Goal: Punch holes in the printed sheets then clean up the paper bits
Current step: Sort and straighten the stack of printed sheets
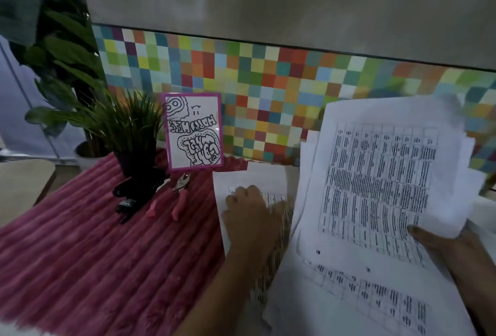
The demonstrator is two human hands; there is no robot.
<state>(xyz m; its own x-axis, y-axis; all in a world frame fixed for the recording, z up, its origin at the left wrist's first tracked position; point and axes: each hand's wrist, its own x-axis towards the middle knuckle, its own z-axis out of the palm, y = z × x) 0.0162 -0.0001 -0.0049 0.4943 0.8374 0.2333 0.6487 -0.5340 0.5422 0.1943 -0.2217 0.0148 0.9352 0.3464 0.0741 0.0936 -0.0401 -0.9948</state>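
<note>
Two round holes point(318, 252) already show in the near margin of the top page of the printed sheets point(375, 174), so at least part of the punching looks done. How many pages in the stack carry holes cannot be told. A single sheet point(241, 177) lies flat at the right edge of the pink cloth point(80, 255), and no holes are visible in the part of it that shows. The pink-handled punch point(180, 193) lies untouched on the cloth at about 10 o'clock from the left hand point(249, 215), with a second pink-handled tool point(157, 197) just beside it. No loose paper bits can be made out, so the clean-up seems not yet begun.

The right hand point(456, 255) comes in from 4 o'clock. Its grip is closed on the stack, thumb on top of the pages, and it holds the far end tilted up off the surface. The left hand reaches forward from 6 o'clock and rests knuckles-up on the single sheet. Its fingers bend down at the far end, and whether that grip pinches the paper or only presses it cannot be told.
</note>
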